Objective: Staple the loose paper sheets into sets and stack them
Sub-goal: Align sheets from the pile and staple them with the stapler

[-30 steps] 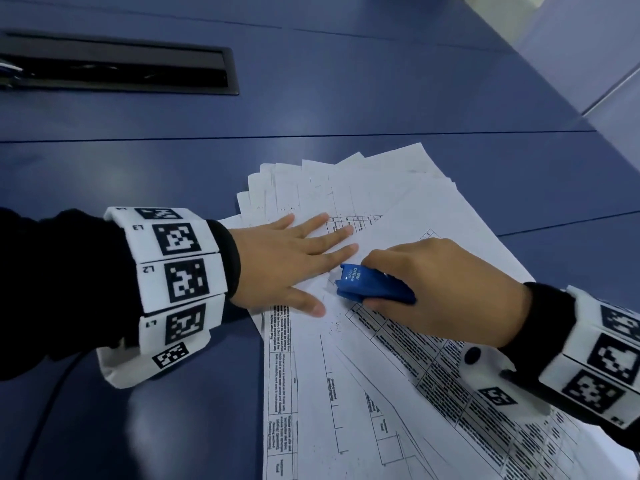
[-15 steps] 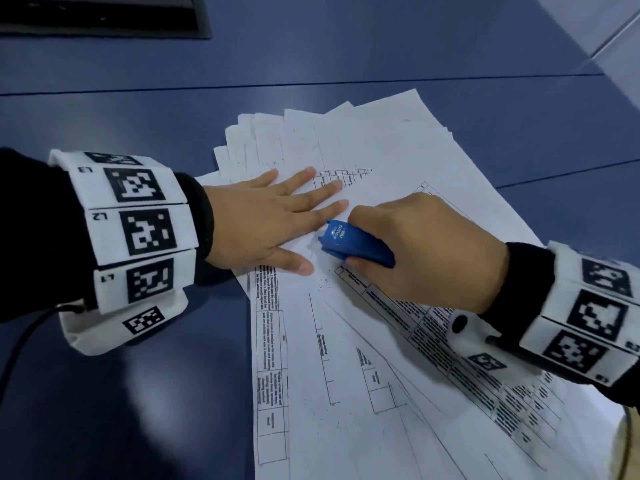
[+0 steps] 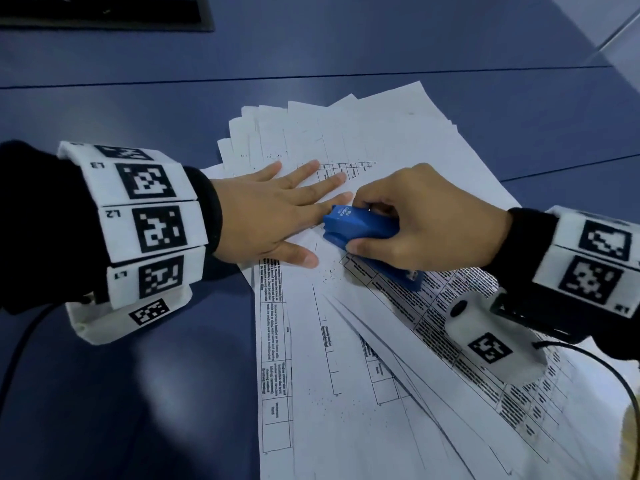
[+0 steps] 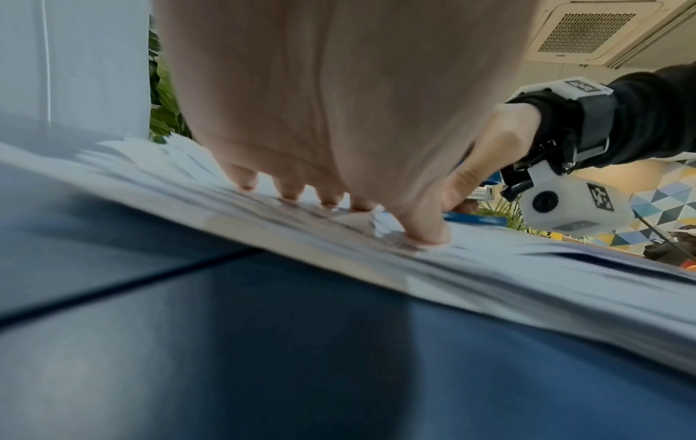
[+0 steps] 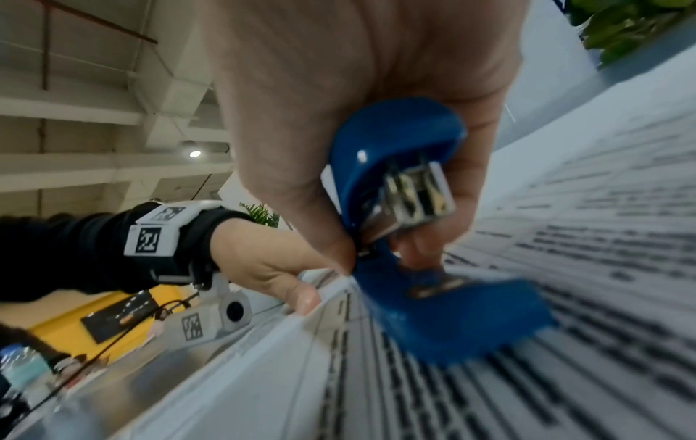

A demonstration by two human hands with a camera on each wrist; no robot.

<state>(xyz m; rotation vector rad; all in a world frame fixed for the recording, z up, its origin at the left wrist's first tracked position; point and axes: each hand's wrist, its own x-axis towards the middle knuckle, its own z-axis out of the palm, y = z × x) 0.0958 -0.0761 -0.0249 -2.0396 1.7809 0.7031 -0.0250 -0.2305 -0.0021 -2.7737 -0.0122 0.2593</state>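
A fanned spread of printed paper sheets (image 3: 363, 358) lies on the blue table (image 3: 104, 393). My left hand (image 3: 277, 206) lies flat on the upper left part of the sheets, fingers straight and spread, pressing them down (image 4: 425, 235). My right hand (image 3: 415, 216) grips a small blue stapler (image 3: 360, 230) between thumb and fingers, its nose at a sheet corner right beside the left fingertips. In the right wrist view the stapler (image 5: 406, 208) stands with its top arm lifted off the base, which rests on the printed sheet (image 5: 565, 268).
A dark recessed slot (image 3: 104, 12) sits in the table at the far left. Seams run across the tabletop. Bare blue table surface lies left of the sheets and beyond them. A cable (image 3: 606, 368) trails from the right wrist.
My right hand has raised its grip, so the stapler's top now shows more and its rear end is exposed. The left hand stays pressed flat on the sheets.
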